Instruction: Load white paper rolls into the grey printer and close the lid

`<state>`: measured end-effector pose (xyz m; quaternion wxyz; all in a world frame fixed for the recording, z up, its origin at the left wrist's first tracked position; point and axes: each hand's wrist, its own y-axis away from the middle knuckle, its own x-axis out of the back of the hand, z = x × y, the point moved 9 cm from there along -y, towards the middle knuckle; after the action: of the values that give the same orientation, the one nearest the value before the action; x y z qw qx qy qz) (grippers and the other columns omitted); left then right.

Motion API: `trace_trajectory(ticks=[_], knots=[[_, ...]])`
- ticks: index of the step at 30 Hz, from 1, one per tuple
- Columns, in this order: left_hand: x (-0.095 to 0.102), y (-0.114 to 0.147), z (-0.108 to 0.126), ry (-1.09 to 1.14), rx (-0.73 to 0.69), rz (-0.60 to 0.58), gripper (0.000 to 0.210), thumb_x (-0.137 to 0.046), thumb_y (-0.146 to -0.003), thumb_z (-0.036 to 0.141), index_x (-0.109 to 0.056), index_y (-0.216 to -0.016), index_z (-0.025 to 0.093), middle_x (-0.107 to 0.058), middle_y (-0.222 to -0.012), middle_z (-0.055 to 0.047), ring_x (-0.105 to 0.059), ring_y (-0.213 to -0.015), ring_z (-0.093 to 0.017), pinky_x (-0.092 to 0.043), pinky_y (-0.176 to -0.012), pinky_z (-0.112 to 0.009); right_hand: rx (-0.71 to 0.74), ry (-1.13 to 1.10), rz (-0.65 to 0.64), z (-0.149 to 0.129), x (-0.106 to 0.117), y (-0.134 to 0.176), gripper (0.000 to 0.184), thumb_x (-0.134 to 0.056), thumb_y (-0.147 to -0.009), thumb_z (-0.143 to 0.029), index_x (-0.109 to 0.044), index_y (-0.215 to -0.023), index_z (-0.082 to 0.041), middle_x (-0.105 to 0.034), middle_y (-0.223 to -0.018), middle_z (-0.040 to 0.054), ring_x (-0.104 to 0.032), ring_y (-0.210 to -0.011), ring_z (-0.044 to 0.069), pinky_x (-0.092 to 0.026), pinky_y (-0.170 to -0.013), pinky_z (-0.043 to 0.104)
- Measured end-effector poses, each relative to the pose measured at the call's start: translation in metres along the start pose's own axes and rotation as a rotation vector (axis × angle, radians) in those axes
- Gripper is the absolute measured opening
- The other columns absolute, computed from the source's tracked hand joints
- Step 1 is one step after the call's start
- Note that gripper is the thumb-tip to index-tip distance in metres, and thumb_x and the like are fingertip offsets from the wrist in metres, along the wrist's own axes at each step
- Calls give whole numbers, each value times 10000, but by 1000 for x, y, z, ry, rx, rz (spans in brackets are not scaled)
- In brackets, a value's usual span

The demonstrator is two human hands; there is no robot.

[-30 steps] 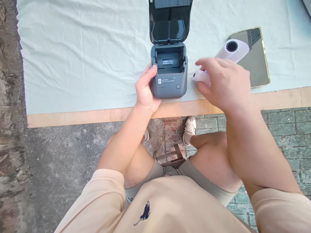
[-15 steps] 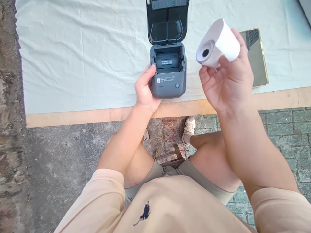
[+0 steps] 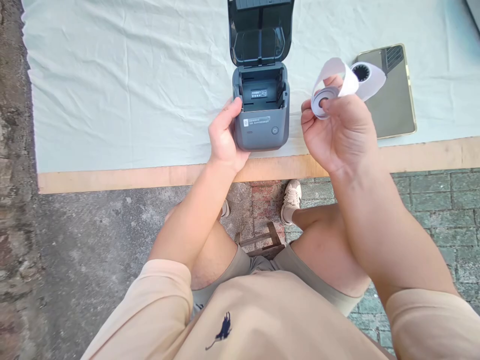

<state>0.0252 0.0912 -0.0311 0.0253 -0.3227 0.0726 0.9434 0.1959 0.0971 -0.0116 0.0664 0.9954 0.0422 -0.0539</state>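
My left hand [image 3: 226,137] grips the left side of a dark grey label printer [image 3: 262,135], thumb on its upper edge. The printer's lid [image 3: 260,35] stands open, and no roll shows inside its compartment [image 3: 258,102]. To the right, my right hand [image 3: 343,127] is closed on a small paper roll [image 3: 325,103], with a white strip looping loosely above it. The roll's round end faces me. Just beyond those fingers is a white paper piece with a black toothed core [image 3: 362,73]; I cannot tell whether it joins the held roll.
A phone-like device [image 3: 397,107] with a pale clear edge lies on the table at right, partly behind my right hand. Pale cloth [image 3: 131,100] covers the table, whose wooden front edge [image 3: 150,179] shows. A dark-edged object [image 3: 473,15] sits at the top right corner.
My right hand has turned and lowered the paper roll slightly, showing its end and a loose strip. The toothed core has come into sight. My left hand stays on the printer.
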Motion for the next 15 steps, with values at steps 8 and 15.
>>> trace_trajectory(ticks=[8, 15], knots=[[-10, 0, 3, -26, -25, -39, 172, -471, -867, 323, -587, -929, 211, -669, -810, 8, -682, -989, -202, -530, -961, -368, -41, -109, -26, -4, -8, 5, 381, -470, -703, -432, -413, -1060, -314, -567, -1219, 9, -579, -1133, 215, -430, -1068, 418], [-3, 4, 16, -339, 83, 119, 158, -583, -848, 364, -566, -806, 212, -615, -910, -33, -458, -1284, -295, -336, -1153, -417, 28, -57, -38, -8, -18, 8, 439, -549, -742, -509, -362, -1109, -360, -548, -1264, -25, -591, -1146, 173, -446, -1057, 371]])
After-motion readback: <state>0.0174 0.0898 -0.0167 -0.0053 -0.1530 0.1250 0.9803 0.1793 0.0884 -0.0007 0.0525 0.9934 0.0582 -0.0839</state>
